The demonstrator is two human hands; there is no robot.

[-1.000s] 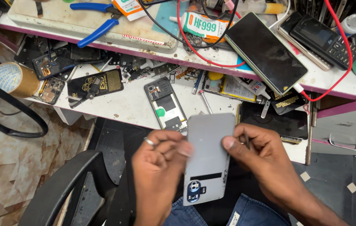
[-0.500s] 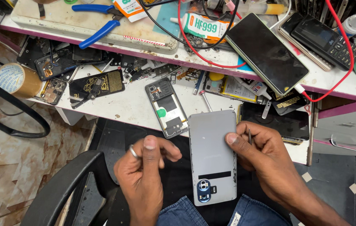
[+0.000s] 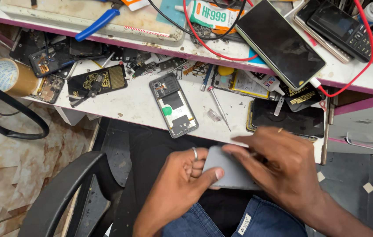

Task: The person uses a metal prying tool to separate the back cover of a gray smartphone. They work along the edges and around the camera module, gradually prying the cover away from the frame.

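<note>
A grey phone back cover lies tilted over my lap, held from both sides. My left hand, with a ring on one finger, grips its lower left edge with the thumb on top. My right hand lies across the cover's right side and hides most of it; a thin tool seems to sit between its fingers. Above my hands, an opened phone with a green dot on its exposed inside rests on the white pull-out shelf.
Screwdrivers, phone parts and black covers litter the shelf. A dark phone screen, red wire, blue pliers and a keypad phone lie on the upper bench. A tape roll and black chair arm are at left.
The cover has been turned from upright to lying more flat and sideways. My right hand has moved over it, blurred in motion, and my left thumb now presses its lower edge.
</note>
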